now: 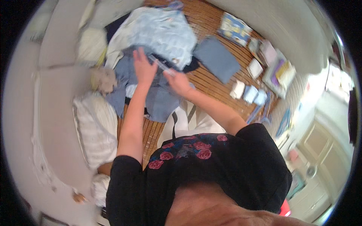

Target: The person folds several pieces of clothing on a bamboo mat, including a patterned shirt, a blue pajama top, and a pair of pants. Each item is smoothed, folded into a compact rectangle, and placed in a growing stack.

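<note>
A rumpled blue-grey garment is spread before me on a slatted mat. My left hand lies on its upper part, fingers spread and thumb near a pale, translucent strip. The strip's lower end is in my right hand; blur hides what exactly it is. Just beyond both hands lies a heap of light blue clothing, with dark cloth showing beneath it.
A folded grey-blue cloth lies to the right, near a patterned packet. Rolled cloths and a stack of folded items are farther right. A striped pillow stands by the left wall. A door is at lower right.
</note>
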A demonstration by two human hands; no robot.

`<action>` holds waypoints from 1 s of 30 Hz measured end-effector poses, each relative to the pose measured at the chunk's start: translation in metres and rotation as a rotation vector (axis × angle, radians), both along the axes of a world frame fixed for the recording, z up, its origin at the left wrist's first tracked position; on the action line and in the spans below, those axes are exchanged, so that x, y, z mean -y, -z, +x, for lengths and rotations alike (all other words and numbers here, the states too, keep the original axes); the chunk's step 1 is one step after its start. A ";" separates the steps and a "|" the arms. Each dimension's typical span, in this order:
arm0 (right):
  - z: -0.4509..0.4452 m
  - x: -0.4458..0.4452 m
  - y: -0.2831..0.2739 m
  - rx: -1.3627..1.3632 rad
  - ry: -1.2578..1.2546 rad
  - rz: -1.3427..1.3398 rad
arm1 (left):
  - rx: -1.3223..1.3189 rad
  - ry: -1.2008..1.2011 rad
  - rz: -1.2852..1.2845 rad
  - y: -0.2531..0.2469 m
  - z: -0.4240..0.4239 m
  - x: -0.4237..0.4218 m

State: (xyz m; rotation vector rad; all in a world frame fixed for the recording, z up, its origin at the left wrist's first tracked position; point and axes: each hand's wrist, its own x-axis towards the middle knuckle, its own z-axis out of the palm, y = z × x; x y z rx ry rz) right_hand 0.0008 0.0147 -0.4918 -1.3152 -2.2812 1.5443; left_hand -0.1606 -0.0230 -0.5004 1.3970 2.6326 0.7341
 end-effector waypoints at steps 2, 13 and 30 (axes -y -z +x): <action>0.019 0.018 -0.004 0.004 0.005 0.018 | 0.002 0.017 -0.096 0.003 0.001 0.000; 0.135 0.043 0.022 -0.796 0.175 -0.096 | 0.540 -0.082 -0.528 0.031 -0.101 0.019; 0.663 0.005 0.106 0.011 1.246 -0.129 | 0.336 -0.095 -0.834 0.056 -0.015 0.070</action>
